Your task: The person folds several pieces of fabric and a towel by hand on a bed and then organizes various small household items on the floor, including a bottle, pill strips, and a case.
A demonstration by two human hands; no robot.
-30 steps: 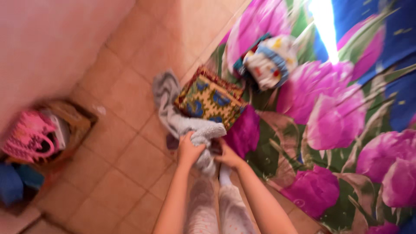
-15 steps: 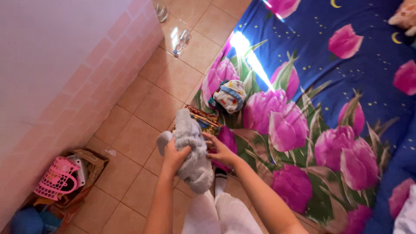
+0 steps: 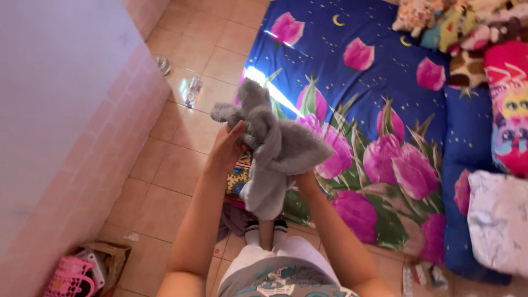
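I hold a fluffy grey cloth [image 3: 269, 148] up in front of me with both hands. My left hand [image 3: 226, 149] grips its upper left part, fingers curled into the fabric. My right hand [image 3: 306, 178] is mostly hidden under the cloth's right fold and grips it from below. The cloth hangs down between my arms, over my white socks. Below it a patterned folded fabric [image 3: 237, 179] with yellow and blue print lies at the edge of the mattress.
A mattress with a blue sheet printed with pink tulips [image 3: 385, 99] fills the right side. Stuffed toys [image 3: 451, 27] and a pink pillow [image 3: 509, 104] lie at its far end, a white cloth [image 3: 498, 220] at right. A pink basket [image 3: 69, 275] sits by the wall; a plastic bottle [image 3: 192, 91] lies on the tiled floor.
I have lifted the grey cloth from the floor edge up to chest height and spread it between my hands. The view has tilted up along the mattress.
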